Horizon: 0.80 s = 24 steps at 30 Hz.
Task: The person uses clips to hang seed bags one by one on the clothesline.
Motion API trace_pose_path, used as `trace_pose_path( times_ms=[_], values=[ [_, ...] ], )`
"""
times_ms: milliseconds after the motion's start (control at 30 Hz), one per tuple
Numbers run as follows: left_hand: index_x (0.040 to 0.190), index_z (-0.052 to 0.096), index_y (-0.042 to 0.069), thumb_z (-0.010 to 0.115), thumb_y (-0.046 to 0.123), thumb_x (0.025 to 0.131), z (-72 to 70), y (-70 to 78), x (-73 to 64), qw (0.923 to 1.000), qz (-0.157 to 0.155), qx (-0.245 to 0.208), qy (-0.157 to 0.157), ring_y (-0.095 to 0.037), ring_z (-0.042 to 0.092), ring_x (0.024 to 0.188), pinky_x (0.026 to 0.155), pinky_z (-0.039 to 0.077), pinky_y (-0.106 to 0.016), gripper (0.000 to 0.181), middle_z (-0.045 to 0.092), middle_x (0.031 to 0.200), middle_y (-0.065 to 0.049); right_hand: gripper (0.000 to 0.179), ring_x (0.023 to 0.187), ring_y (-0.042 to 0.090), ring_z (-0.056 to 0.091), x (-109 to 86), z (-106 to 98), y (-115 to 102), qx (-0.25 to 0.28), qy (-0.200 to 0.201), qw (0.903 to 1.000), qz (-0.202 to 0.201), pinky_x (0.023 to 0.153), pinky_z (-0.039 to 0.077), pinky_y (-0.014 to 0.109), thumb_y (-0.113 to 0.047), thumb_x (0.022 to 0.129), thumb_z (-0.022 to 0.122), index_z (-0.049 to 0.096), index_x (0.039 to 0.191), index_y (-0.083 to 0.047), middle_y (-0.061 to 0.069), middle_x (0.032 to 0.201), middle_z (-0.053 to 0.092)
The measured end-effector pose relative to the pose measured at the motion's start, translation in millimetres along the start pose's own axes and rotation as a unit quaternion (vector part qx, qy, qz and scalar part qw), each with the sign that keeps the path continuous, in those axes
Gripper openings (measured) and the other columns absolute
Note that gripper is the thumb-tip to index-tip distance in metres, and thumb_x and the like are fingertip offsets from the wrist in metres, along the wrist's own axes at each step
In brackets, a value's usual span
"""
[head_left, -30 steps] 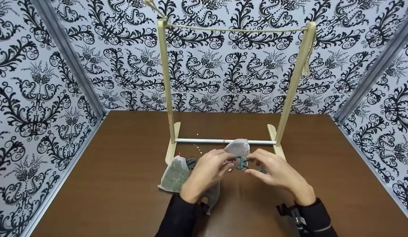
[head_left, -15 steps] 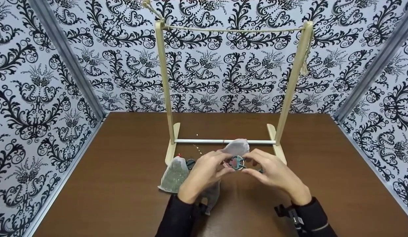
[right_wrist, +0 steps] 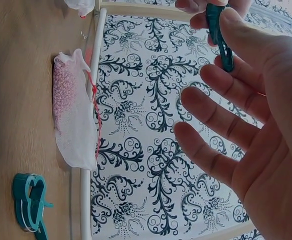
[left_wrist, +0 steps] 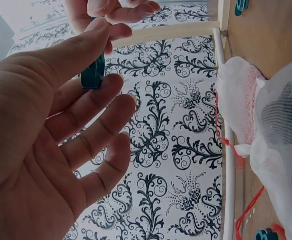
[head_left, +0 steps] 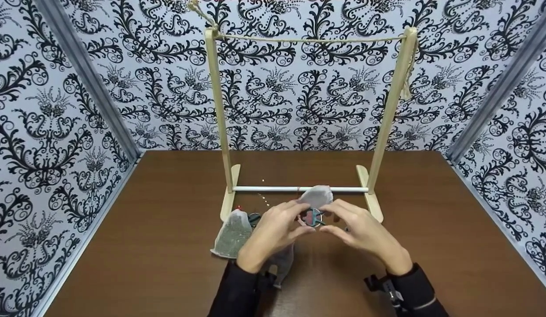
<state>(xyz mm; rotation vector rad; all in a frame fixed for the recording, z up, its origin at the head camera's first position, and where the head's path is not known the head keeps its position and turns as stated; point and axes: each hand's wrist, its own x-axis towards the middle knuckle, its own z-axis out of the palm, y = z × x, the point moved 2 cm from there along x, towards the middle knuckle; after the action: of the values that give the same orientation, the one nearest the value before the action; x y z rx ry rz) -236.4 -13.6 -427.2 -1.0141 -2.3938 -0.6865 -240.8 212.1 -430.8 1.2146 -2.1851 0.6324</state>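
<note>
A teal plastic clothes peg (head_left: 314, 217) with a round wire spring is held up between both hands, above the table. My left hand (head_left: 276, 223) pinches one side of it between thumb and index finger; in the left wrist view the other fingers are loosely bent around nothing. On the opposite side my right hand (head_left: 363, 224) pinches the peg (right_wrist: 219, 37) with thumb and index finger, its remaining fingers spread. Behind the hands a white mesh bag (right_wrist: 73, 110) with pinkish grains and a red string lies against the white rod (right_wrist: 85, 200).
A wooden frame (head_left: 394, 110) with a rope (head_left: 308, 40) strung across its top stands behind. Left of the hands lies a mesh bag with green filling (head_left: 233, 235); another bag (head_left: 284, 259) is partly under the left forearm. More teal pegs (right_wrist: 28, 200) lie on the table (head_left: 167, 211).
Both hands and the peg have shifted slightly left. The right hand has come a little nearer to the left. The bags and the frame stay in place.
</note>
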Motion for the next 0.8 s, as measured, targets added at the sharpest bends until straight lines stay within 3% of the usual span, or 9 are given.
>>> trace_pose_path(
  times_ms=[233, 467, 700, 800],
  values=[
    [0.131, 0.067, 0.012, 0.075, 0.04, 0.09, -2.8, -4.5, -2.5, 0.9997, -0.017, -0.019, 0.0, -0.018, 0.071, 0.102, 0.088, 0.058, -0.035, 0.05, 0.075, 0.114, -0.002, 0.056, 0.083, 0.009, 0.066, -0.7, -2.0, -1.3, 0.004, 0.008, 0.9997, 0.023, 0.073, 0.056, 0.019, -0.019, 0.081, 0.086, 0.066, 0.129, -0.001, 0.002, 0.102, 0.069],
    [0.13, 0.067, 0.012, 0.076, 0.038, 0.089, -2.8, -6.2, -2.3, 0.999, -0.011, -0.043, 0.002, -0.017, 0.071, 0.1, 0.088, 0.058, -0.034, 0.049, 0.075, 0.113, -0.002, 0.053, 0.084, 0.006, 0.065, -0.8, -2.8, -1.1, 0.013, 0.004, 0.9992, 0.038, 0.076, 0.053, 0.012, -0.023, 0.083, 0.086, 0.067, 0.129, -0.005, 0.003, 0.105, 0.069],
    [0.131, 0.067, 0.011, 0.077, 0.034, 0.089, -2.0, -5.3, -1.8, 0.997, -0.017, -0.075, -0.015, -0.018, 0.071, 0.096, 0.086, 0.058, -0.032, 0.049, 0.074, 0.114, -0.004, 0.043, 0.079, 0.007, 0.063, 1.6, -3.9, -3.8, 0.012, 0.035, 0.9993, -0.006, 0.071, 0.053, 0.015, -0.016, 0.079, 0.088, 0.069, 0.117, -0.008, -0.001, 0.099, 0.069],
    [0.131, 0.067, 0.011, 0.078, 0.034, 0.088, -0.7, -4.7, -1.9, 0.9968, -0.02, -0.073, -0.025, -0.019, 0.072, 0.102, 0.09, 0.058, -0.032, 0.05, 0.074, 0.12, -0.005, 0.041, 0.077, 0.006, 0.063, 2.2, -3.8, -3.3, 0.009, 0.039, 0.999, -0.018, 0.07, 0.052, 0.012, -0.013, 0.076, 0.089, 0.07, 0.112, -0.009, -0.002, 0.096, 0.069]
  ],
)
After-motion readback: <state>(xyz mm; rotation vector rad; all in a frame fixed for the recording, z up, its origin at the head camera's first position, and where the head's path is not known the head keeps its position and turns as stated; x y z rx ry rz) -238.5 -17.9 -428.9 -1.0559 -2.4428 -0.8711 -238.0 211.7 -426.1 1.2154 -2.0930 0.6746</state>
